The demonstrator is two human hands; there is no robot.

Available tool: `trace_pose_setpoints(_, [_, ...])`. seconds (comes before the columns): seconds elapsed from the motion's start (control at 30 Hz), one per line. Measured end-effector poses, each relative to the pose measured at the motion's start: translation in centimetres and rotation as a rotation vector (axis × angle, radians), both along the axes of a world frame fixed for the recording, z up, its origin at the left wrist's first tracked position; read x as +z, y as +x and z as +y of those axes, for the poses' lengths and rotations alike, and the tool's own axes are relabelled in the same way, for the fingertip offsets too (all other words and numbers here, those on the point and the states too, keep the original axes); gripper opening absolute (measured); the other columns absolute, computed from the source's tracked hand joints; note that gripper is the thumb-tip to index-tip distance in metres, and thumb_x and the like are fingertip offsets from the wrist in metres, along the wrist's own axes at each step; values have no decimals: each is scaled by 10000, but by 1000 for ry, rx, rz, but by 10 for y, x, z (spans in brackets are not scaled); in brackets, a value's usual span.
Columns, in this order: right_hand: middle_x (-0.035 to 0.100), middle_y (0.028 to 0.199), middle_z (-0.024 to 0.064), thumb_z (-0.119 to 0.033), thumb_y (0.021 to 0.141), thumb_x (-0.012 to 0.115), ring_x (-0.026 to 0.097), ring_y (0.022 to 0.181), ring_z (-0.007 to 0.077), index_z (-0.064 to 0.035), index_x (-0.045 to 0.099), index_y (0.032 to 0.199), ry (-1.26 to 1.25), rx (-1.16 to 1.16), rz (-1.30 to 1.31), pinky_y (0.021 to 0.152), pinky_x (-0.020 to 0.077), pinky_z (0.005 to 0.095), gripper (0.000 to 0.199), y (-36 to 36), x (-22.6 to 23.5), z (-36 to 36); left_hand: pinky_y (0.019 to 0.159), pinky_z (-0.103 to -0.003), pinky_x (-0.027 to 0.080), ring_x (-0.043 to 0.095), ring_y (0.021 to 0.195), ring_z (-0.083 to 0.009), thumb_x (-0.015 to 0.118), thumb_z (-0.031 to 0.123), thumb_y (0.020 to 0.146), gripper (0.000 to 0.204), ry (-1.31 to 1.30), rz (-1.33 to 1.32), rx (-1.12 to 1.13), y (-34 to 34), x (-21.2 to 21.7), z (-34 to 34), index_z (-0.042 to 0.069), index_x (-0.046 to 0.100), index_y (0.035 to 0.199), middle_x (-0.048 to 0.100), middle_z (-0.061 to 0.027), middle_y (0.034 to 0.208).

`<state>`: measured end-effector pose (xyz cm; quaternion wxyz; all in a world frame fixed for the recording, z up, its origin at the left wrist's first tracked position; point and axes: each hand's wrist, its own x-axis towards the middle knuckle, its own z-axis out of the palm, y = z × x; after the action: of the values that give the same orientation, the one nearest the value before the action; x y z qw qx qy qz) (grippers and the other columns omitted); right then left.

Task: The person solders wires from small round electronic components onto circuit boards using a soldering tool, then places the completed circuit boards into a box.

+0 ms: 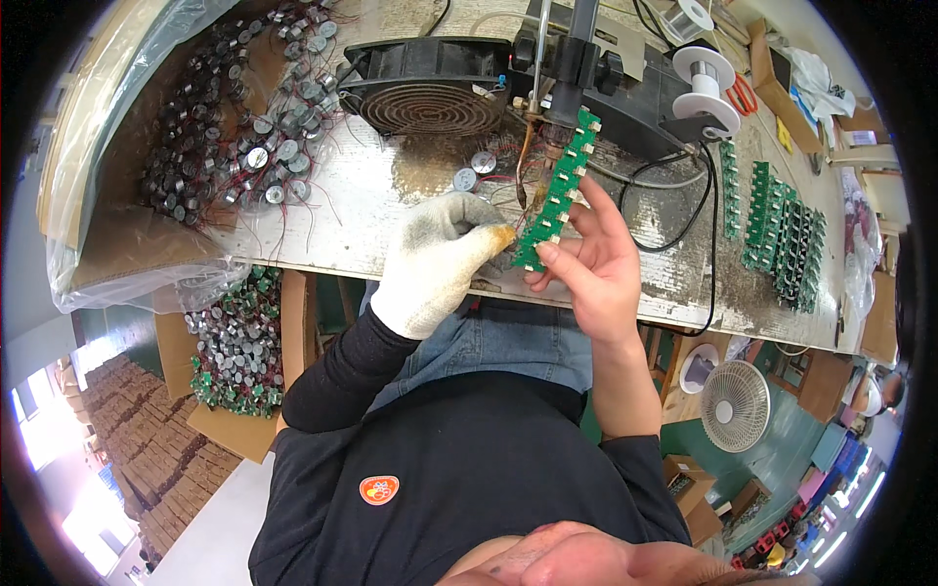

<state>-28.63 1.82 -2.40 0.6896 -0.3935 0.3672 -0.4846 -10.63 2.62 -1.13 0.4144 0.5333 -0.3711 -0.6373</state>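
Note:
My right hand, bare, grips a long green circuit board strip near its lower end, thumb on one side and fingers behind. The strip stands tilted, with small white connectors along its edge. My left hand wears a white glove with a stained fingertip. Its thumb and forefinger are pinched together beside the strip's lower end; what they hold is too small to make out. Just above those fingertips hangs a soldering iron tip, fixed on a stand. Two round metal motors with thin wires lie beyond the glove.
A heap of wired motors fills the far left of the worktable. A black fan stands at the back, solder spools to its right. More circuit boards lie at right. A carton of motors and boards sits below left.

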Motion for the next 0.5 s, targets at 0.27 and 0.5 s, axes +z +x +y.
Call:
trace_pose_setpoints(0.27, [517,1212,231,116,813,559,647,718,200,-3,261,1423,-24,-22,-26,548,536,261,689,1,-1,-3,690,-240,491,601,759,-107,597,102,843,157,14,43,-23,0,4,-5,-21,605,939,632,-63,864])
trace_pose_setpoints(0.5, [505,1243,227,121,809,556,648,720,199,-5,266,1424,-34,-35,-23,545,540,261,691,2,2,-4,642,-226,477,583,723,-84,627,106,834,185,25,90,-13,0,2,-7,-44,618,942,636,-61,821])
